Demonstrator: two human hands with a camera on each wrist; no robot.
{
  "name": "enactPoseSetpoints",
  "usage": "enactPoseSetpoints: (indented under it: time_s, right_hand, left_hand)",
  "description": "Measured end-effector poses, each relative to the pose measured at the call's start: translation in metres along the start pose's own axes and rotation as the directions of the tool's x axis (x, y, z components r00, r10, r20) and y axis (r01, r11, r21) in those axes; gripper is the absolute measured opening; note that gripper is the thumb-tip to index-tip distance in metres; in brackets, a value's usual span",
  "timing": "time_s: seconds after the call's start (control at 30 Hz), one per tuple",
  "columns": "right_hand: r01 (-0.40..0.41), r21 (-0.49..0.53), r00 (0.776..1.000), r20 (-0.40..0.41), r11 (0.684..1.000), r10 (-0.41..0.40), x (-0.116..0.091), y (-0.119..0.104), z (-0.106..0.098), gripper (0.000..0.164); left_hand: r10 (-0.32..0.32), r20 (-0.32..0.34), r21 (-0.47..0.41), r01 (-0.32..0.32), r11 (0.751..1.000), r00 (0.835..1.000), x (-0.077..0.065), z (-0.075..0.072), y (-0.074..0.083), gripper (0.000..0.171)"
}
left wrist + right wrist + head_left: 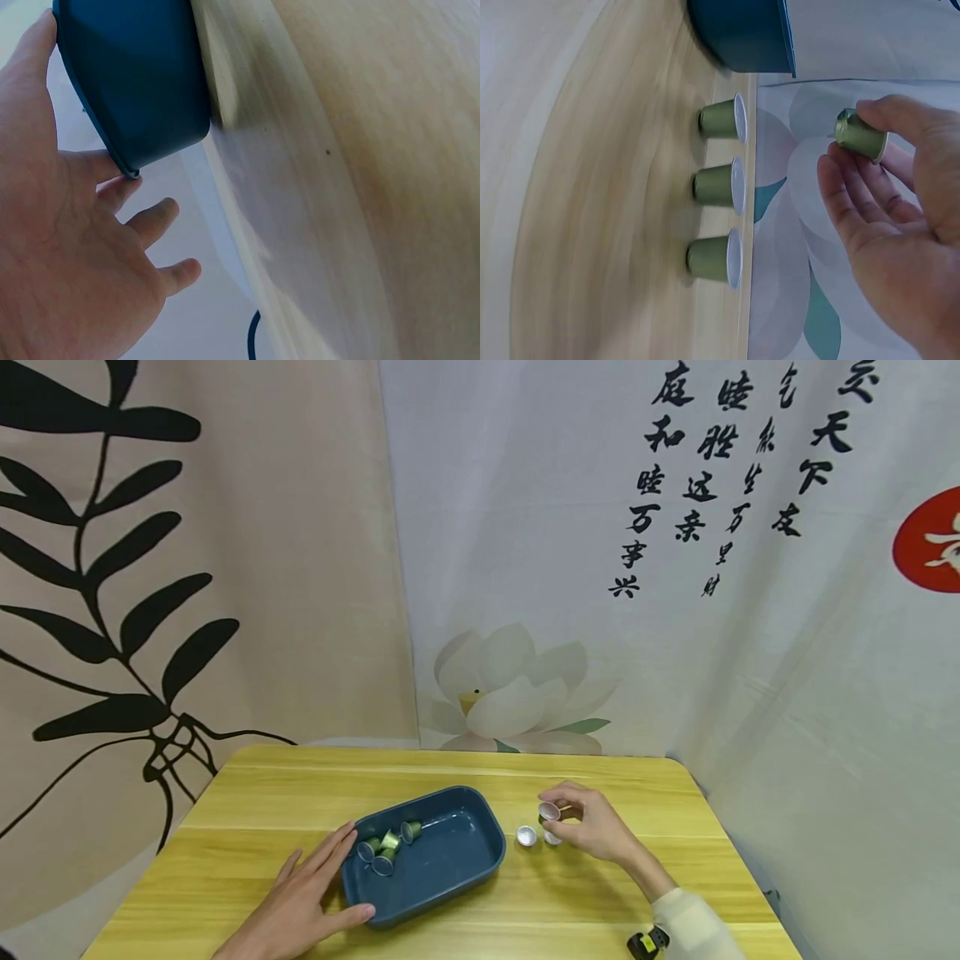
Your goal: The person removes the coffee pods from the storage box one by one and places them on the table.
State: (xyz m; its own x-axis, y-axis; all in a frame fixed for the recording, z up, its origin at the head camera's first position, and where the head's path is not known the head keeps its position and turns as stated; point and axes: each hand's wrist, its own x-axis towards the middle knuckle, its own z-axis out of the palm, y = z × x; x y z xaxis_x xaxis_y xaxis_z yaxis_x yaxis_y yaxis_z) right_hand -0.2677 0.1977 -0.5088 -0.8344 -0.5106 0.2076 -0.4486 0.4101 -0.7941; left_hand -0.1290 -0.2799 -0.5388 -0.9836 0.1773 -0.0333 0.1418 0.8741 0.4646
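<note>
A dark blue rectangular tray (450, 893) stands on the wooden table, with several green coffee capsules (384, 862) lying loose at its left end. My left hand (303, 897) rests against the tray's left end, fingers and thumb extended along the rim. Between thumb and fingertips, my right hand (588, 822) pinches one green coffee capsule (860, 136), held above the table right of the tray. Three more capsules stand in a row on the table in the right wrist view: one near the tray (721, 120), a middle one (718, 186) and a third (714, 257). The head view partly hides this row behind the right hand.
The wooden table (247, 793) ends at a far edge in front of a printed curtain (517, 552). A dark wrist device with a yellow patch (648, 942) shows by the right sleeve (693, 927).
</note>
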Motion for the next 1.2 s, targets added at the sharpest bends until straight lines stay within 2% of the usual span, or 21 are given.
enactPoseSetpoints:
  time_s: [0.27,0.47,0.67,0.93,1.2]
  right_hand:
    - [-0.008,-0.018,0.999,-0.033,1.000,0.008,-0.010,0.009,-0.013,0.031]
    - [-0.060,-0.056,0.996,-0.067,0.997,0.056,-0.020,0.015,-0.023,0.030]
    - [-0.133,-0.051,0.987,-0.096,0.990,0.127,-0.029,0.023,-0.033,0.032]
    - [-0.153,-0.077,0.983,-0.115,0.985,0.143,-0.039,0.036,-0.045,0.033]
    - [-0.204,-0.090,0.974,-0.121,0.975,0.192,-0.044,0.046,-0.050,0.035]
  left_hand:
    - [0.017,-0.019,0.004,-0.017,1.000,1.000,-0.001,0.001,-0.001,0.118]
    - [0.019,-0.019,0.007,-0.019,1.000,1.000,-0.001,0.002,-0.002,0.119]
    - [0.015,-0.020,0.019,-0.015,1.000,1.000,0.000,0.002,-0.002,0.118]
    - [0.008,-0.012,0.017,-0.008,1.000,1.000,-0.001,0.002,-0.002,0.119]
    - [-0.001,-0.001,-0.029,0.001,1.000,1.000,-0.001,0.002,-0.003,0.119]
